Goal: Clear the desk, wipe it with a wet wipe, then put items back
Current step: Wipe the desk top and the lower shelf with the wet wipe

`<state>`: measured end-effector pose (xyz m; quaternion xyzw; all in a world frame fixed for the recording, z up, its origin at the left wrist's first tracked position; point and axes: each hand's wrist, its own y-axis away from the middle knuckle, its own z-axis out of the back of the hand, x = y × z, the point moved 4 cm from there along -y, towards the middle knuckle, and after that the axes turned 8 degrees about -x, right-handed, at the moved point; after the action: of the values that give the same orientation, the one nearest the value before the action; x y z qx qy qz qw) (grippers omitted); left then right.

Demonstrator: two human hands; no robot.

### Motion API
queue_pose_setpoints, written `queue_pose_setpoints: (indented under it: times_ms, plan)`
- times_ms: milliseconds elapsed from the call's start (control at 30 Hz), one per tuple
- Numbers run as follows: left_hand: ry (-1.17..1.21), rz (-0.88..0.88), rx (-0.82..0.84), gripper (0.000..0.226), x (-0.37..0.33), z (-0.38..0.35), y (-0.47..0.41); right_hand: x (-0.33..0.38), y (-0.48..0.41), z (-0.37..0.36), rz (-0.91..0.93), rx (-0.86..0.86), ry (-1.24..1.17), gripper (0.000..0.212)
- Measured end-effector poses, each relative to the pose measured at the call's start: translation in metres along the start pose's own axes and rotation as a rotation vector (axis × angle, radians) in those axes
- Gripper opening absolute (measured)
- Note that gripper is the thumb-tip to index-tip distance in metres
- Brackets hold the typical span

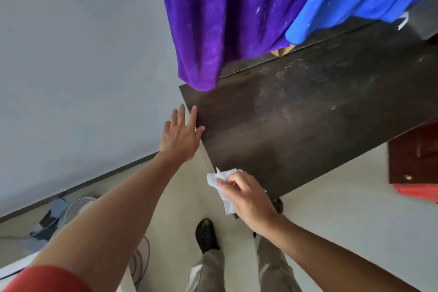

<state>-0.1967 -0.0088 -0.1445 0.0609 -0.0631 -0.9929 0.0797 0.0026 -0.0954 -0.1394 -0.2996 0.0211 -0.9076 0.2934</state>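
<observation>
Dark wooden desk (296,125): left hand (181,136) lying spread at near-left corner; right hand (248,194) pinching crumpled wet wipe (219,179); hanging purple cloth (225,19) risking dampening.

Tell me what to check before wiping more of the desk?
1. Wet wipe held in the right hand: ok.
2. Left hand steadying the desk edge: ok.
3. Desk top free of items: ok.
4. Marks left on the far part: not ok, smudges show.
5. Purple cloth hanging over the back corner: not ok, it covers some surface.
6. Wipe wet enough: cannot tell.
</observation>
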Motion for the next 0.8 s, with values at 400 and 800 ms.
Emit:
queue_pose_setpoints:
  times_ms: [400, 800]
  plan:
    - [0.093, -0.088, -0.165, 0.053, -0.089, -0.026, 0.037, -0.101, 0.030, 0.073, -0.395, -0.287, 0.434, 0.047]
    - [0.036, -0.029, -0.167, 0.063, -0.093, -0.031, 0.037, -0.129, 0.021, 0.088, -0.180, -0.194, 0.349, 0.036]
